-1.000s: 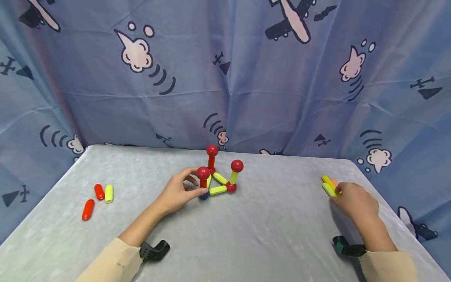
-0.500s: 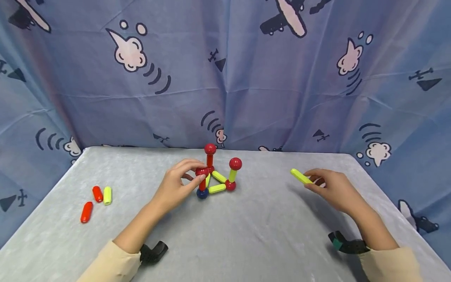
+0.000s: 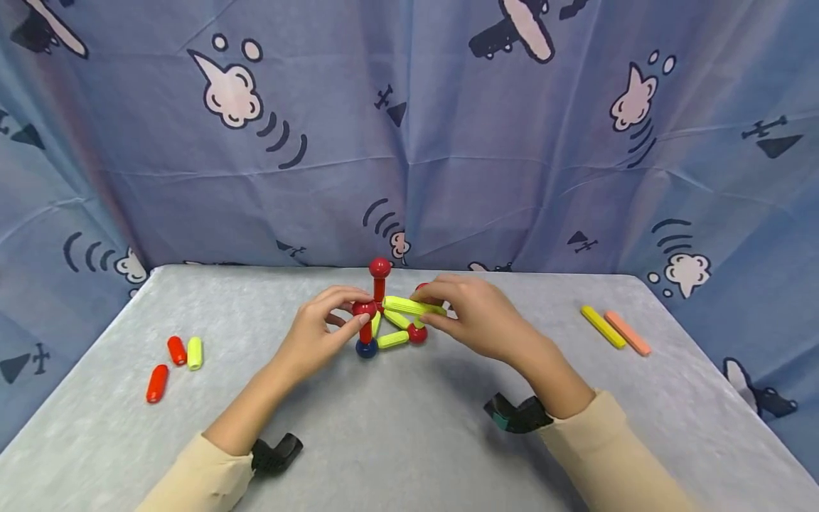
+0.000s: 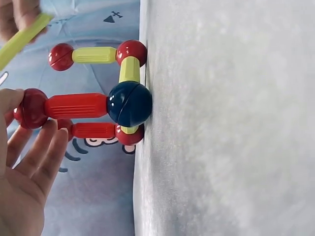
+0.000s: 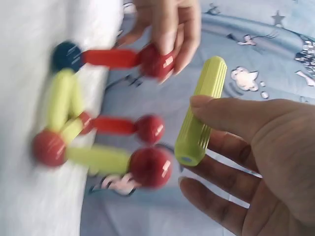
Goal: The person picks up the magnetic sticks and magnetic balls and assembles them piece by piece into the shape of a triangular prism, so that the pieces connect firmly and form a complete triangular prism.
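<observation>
Pinching the near red ball (image 4: 32, 109), the left hand (image 3: 318, 332) is steadying a red rod (image 4: 76, 105) upright on the blue ball (image 4: 130, 104); the right hand (image 3: 486, 323) is gripping a yellow-green rod (image 3: 403, 306) in its fingers, higher than the 3-sided base (image 3: 392, 339). Risk: brushing the adjacent yellow-green upright (image 4: 93, 55) may be dislodging its top ball (image 5: 150, 167).

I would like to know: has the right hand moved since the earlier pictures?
Yes. In the head view, the right hand has moved left over the table, much nearer to the blue ball, and holds a lime stick.
</observation>
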A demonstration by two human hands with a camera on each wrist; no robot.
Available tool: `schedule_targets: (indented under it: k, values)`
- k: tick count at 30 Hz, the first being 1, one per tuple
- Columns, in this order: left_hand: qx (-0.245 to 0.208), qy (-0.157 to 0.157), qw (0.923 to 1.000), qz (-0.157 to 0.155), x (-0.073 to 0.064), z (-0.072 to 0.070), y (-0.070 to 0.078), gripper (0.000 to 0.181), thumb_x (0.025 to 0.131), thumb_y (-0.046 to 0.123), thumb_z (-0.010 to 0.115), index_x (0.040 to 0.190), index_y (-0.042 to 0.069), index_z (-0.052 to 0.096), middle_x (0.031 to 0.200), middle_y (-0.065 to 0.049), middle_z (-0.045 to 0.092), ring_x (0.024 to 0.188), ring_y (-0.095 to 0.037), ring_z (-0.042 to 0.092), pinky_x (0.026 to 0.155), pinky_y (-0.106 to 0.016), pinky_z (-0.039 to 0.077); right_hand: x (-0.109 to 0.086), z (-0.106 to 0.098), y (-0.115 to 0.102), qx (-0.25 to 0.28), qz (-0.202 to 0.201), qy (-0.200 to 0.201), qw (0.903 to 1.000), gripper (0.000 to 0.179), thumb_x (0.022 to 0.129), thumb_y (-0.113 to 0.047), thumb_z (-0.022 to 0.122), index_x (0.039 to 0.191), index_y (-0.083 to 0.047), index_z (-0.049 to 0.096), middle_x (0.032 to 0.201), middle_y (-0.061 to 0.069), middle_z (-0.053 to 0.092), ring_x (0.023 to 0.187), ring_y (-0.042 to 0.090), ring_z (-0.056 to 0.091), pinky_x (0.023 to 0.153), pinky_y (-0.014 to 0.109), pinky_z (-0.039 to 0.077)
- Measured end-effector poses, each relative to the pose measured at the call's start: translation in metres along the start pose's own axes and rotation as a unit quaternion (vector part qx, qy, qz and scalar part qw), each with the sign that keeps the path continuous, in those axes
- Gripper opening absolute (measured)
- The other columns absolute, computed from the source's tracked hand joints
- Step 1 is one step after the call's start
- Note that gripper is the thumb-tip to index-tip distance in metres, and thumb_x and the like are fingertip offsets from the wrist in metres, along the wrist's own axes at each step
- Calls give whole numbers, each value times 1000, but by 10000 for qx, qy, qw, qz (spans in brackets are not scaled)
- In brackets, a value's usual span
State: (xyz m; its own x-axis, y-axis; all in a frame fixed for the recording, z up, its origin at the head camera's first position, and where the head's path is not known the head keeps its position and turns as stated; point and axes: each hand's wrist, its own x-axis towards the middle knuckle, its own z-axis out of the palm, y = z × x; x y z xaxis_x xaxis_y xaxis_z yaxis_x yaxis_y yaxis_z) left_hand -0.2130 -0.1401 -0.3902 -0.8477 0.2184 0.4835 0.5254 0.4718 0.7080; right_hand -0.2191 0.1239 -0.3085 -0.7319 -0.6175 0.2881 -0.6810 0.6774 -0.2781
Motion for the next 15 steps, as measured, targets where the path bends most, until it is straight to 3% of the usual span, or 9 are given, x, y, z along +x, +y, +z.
schedule_targets:
  k: [8, 15]
  values:
    - [-82, -141, 9999, -20, 1, 5, 1, 25, 95, 16, 72, 120, 15, 71, 122, 0, 69, 98, -15, 69, 76, -24, 61, 11, 11, -9, 120, 209, -11, 9997, 24, 88, -18, 80, 112, -16, 76, 100, -3, 74, 89, 12, 70, 79, 32, 59]
    - [75, -72, 9999, -132, 1, 1, 2, 25, 95, 17, 72, 120, 17, 71, 123, 3, 69, 98, -14, 68, 76, -24, 60, 15, 19, -6, -210, 263, -237, 9992, 23, 87, -18, 80, 110, -16, 77, 99, -3, 75, 86, 12, 67, 79, 32, 58]
